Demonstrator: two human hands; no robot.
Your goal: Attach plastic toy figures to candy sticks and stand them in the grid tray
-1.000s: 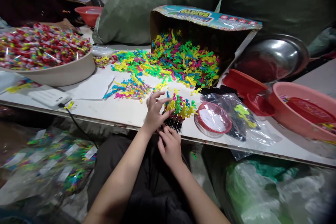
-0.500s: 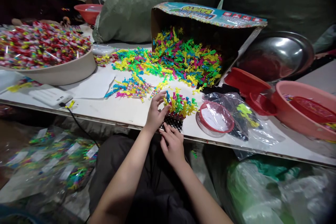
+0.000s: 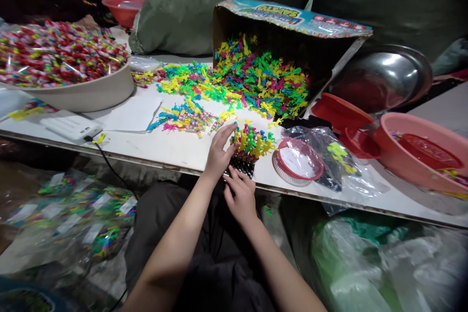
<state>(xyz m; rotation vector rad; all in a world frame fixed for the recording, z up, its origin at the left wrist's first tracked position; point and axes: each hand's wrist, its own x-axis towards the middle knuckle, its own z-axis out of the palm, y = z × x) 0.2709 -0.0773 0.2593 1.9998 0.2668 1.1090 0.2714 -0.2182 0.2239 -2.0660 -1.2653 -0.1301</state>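
Small plastic toy figures (image 3: 252, 141) in yellow, green, blue and pink stand in a tight cluster on a black perforated rack (image 3: 244, 166) at the table's front edge. At the cluster's left side is my left hand (image 3: 218, 153), its fingers stretched up and the thumb apart, touching the nearest figures. I cannot make out anything gripped in it. My right hand (image 3: 241, 192) lies with extended fingers over the rack's near edge. Behind them, on the white tabletop, lie loose figures attached to wrapped candy sticks (image 3: 192, 119).
An open carton (image 3: 292, 14) spills more figures. Left stands a beige tub (image 3: 106, 95) of wrapped candies beside a white power bank (image 3: 75, 124) with a cable. To the right are a red basket (image 3: 300, 161), plastic bags, a pink basin (image 3: 409, 156) and a steel bowl (image 3: 380, 78).
My left hand's fingers have drawn closer together against the figures' left side, from a wider spread. My right hand stays at the rack's edge. The view has shifted slightly.
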